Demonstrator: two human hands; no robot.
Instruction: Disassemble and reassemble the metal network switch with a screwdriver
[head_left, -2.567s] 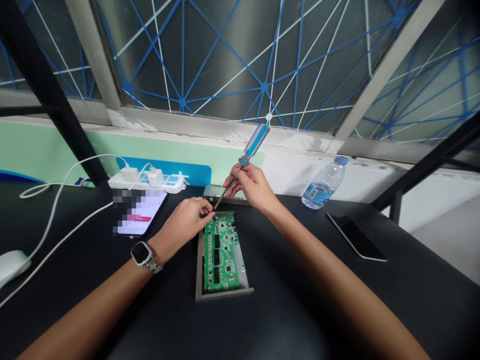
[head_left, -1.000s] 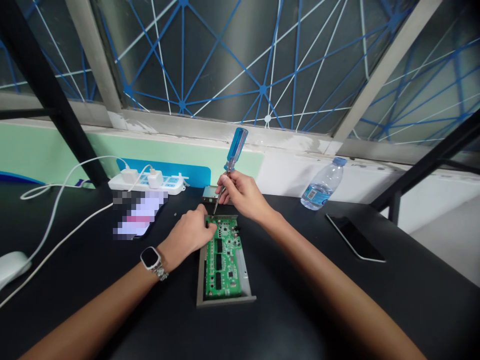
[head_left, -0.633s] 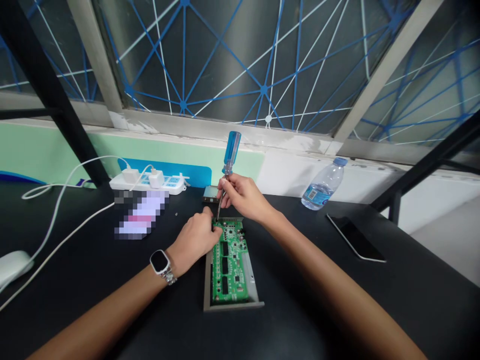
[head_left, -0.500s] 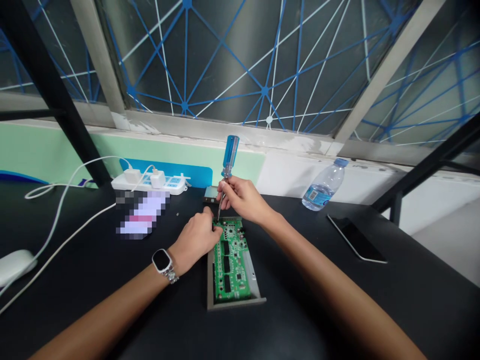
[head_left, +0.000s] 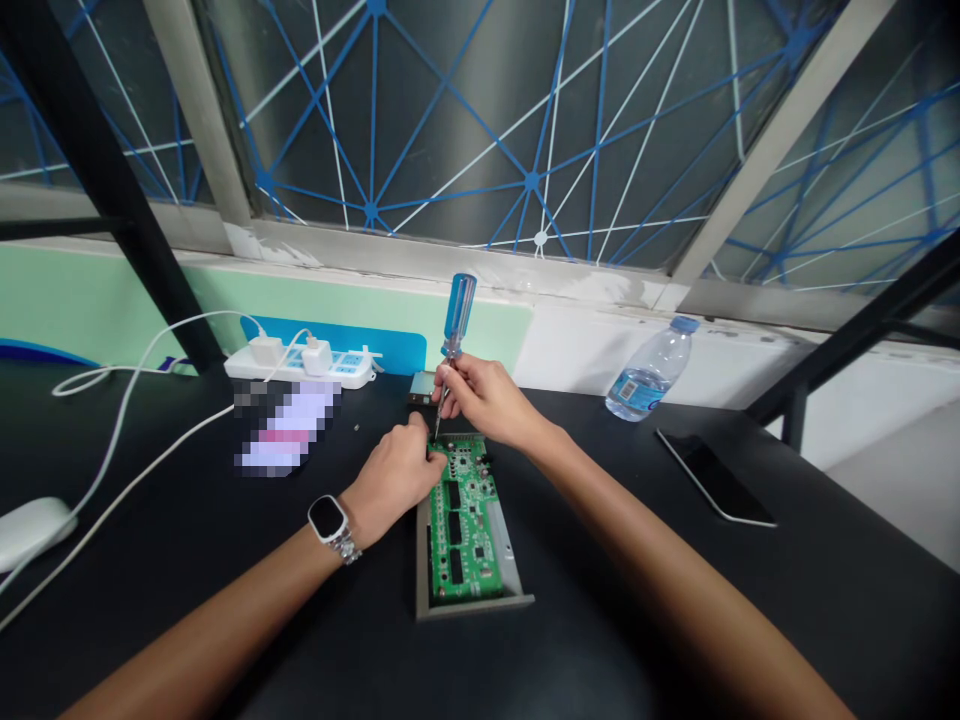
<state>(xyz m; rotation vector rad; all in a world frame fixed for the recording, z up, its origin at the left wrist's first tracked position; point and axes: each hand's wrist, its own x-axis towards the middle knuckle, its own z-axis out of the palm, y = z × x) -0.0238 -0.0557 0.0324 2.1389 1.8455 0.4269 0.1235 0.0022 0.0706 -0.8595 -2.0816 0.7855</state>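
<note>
A green circuit board [head_left: 465, 530] lies in a shallow grey metal case [head_left: 514, 570] on the black desk. My right hand [head_left: 487, 398] is closed round the shaft of a blue-handled screwdriver [head_left: 456, 318], which stands nearly upright with its tip at the board's far left corner. My left hand [head_left: 394, 475], a watch on its wrist, has its fingers curled against that same corner of the case, beside the tip. A small grey box [head_left: 422, 386] sits just behind the case.
At the left are a lit phone [head_left: 285, 430], a white power strip [head_left: 300, 364] with chargers and white cables, and a white mouse [head_left: 34, 520]. A tiny screw [head_left: 356, 428] lies near the phone. A water bottle [head_left: 649, 368] and dark phone [head_left: 714, 476] lie right.
The screwdriver has swung from a slant to nearly upright, its tip now set at the board's far left corner. My left hand has slid in against that corner.
</note>
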